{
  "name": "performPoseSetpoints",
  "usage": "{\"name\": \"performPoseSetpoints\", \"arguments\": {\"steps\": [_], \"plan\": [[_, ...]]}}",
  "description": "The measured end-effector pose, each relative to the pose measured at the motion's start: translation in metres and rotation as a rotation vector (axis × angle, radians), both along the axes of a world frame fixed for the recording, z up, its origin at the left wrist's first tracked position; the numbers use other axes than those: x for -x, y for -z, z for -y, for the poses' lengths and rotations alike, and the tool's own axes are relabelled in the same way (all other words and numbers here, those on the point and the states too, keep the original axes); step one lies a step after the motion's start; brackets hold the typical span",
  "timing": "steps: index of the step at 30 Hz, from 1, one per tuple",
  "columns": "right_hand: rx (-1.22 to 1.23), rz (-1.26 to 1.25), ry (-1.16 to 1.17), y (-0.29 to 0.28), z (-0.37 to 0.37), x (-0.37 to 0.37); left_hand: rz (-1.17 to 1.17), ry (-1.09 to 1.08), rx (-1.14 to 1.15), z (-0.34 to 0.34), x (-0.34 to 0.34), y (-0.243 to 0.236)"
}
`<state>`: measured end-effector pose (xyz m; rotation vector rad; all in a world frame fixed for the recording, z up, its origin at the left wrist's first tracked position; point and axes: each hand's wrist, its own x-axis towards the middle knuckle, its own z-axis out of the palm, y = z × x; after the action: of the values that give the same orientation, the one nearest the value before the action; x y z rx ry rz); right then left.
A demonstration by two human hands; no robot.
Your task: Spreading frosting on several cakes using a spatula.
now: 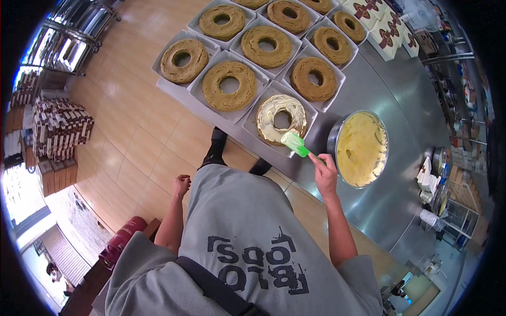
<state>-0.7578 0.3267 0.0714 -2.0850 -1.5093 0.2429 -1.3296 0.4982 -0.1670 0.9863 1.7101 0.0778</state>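
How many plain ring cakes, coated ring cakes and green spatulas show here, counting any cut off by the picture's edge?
Plain ring cakes: 10, some cut off by the top edge
White-coated ring cake: 1
Green spatula, in the right hand: 1
Total: 12

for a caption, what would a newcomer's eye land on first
The cream-topped ring cake stands out first, boxed near centre, below plain brown rings. The right hand holds a green spatula at the cake's near edge. To the right sits a metal bowl of yellow mixture.
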Motion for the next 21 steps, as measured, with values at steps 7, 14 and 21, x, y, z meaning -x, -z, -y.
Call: {"name": "performPoseSetpoints", "arguments": {"steps": [7, 14, 21], "plan": [[0.281, 0.027, -0.195, -0.073, -0.071, -0.025, 0.024, -0.082, 0.014, 0.005, -0.024, 0.002], [0.826, -0.047, -0.511, -0.082, -0.194, -0.070, 0.064, -0.126, -0.001, -0.009, -0.046, -0.017], [1.076, 0.028, -0.724, -0.072, -0.297, -0.044, 0.104, -0.190, 0.001, 0.007, -0.040, -0.018]]}}
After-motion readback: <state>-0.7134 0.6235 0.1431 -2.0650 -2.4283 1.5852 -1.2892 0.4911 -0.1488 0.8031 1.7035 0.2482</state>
